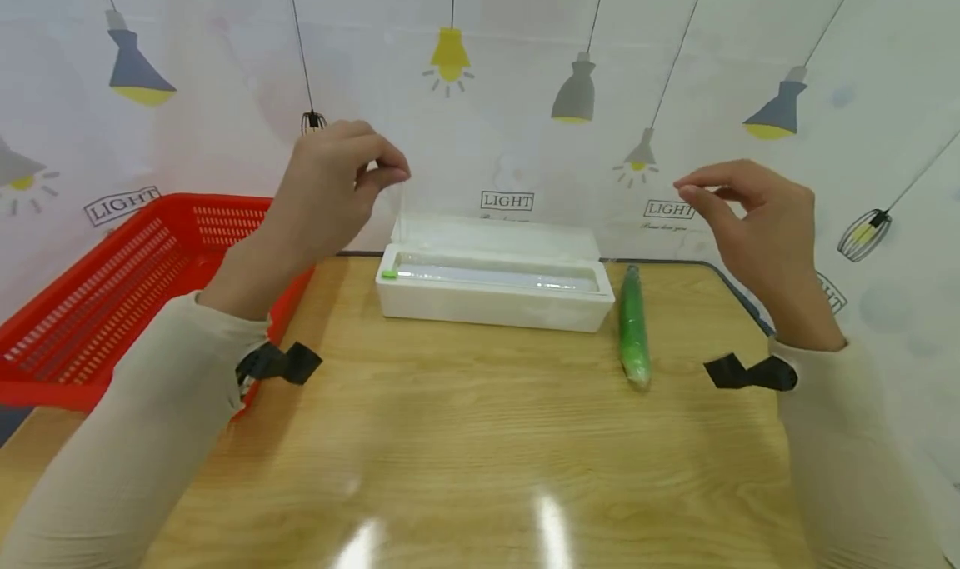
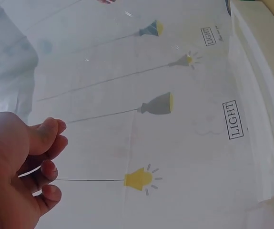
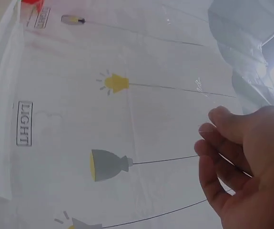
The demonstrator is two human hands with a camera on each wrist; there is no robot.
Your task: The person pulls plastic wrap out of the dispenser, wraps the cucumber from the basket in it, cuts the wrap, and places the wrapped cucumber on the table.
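Raised at the left, my left hand (image 1: 333,186) pinches one side of a sheet of clear cling film (image 1: 401,211) between thumb and fingers. Opposite it, my right hand (image 1: 761,219) pinches the other side. The film is nearly invisible in the head view; glints on it show in the right wrist view. Between and below the hands stands a white cling film box (image 1: 495,309), its lid (image 1: 495,236) up, with a film roll (image 1: 495,276) inside and a green piece (image 1: 389,274) at its left end. A cucumber (image 1: 633,327), apparently wrapped in film, lies right of the box.
A red plastic basket (image 1: 142,261) stands at the left, behind my left forearm. The wooden table (image 1: 465,436) ends at a wall sheet (image 1: 510,136) printed with lamps. Black straps (image 1: 750,373) are around both wrists.
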